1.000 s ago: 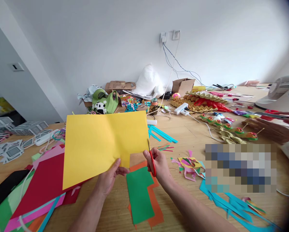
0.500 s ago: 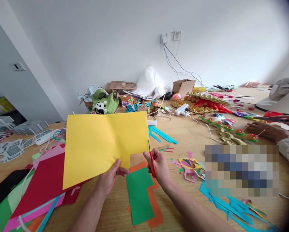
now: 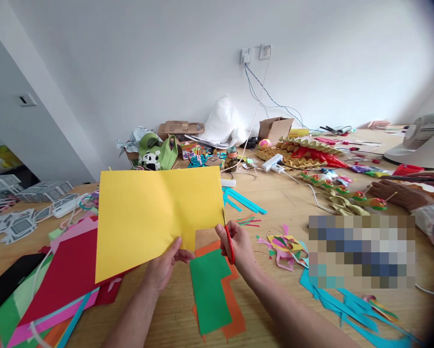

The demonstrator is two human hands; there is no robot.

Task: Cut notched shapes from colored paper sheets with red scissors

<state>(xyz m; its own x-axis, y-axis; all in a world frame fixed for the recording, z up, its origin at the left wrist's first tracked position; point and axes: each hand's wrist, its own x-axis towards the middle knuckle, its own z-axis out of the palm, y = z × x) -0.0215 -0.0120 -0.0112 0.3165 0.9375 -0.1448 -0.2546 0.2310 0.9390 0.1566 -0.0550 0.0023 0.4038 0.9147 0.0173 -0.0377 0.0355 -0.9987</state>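
A large sheet of yellow paper (image 3: 140, 217) is held up in front of me, slightly bent, with a piece cut out of its lower right corner. My left hand (image 3: 168, 263) pinches its lower edge, thumb in front and fingers behind. In my right hand (image 3: 237, 246) is a pair of red-handled scissors (image 3: 230, 244), its blades pointing up at the sheet's right edge. Whether the blades touch the paper I cannot tell. Below lies a green paper piece (image 3: 209, 292) on top of an orange paper piece (image 3: 237, 309), both on the wooden table.
Coloured paper sheets (image 3: 65, 266) and a black flat object (image 3: 10, 285) lie at left. Paper scraps (image 3: 284, 244) and blue strips (image 3: 347, 309) are on the right. Another person's hand (image 3: 398, 195) rests near egg-carton strips (image 3: 358, 195). A power strip (image 3: 272, 163) and white fan (image 3: 423, 142) stand farther back.
Almost nothing differs. The view has shifted very slightly, and both hands keep the same hold on the yellow paper and the scissors.
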